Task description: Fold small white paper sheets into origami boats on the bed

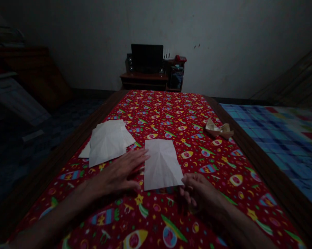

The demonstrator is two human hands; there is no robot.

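A creased white sheet of paper (161, 162) lies on the red patterned cloth in front of me, with fold lines fanning across it. My left hand (122, 171) is spread open, its fingertips at the sheet's left edge and its thumb apart. At the lower right corner, my right hand (197, 188) pinches the paper between thumb and finger. To the left rests a loose pile of creased white paper sheets (109, 140), close beyond my left hand. A folded paper boat (218, 129) sits toward the right edge of the table.
The red cloth (168, 110) with rocket prints covers a long dark wooden table (249, 152). Beyond its far end stand a monitor (147, 56) and a red telephone (180, 58). A plaid-covered surface (259, 128) is at the right, and a wooden cabinet (34, 72) at the left.
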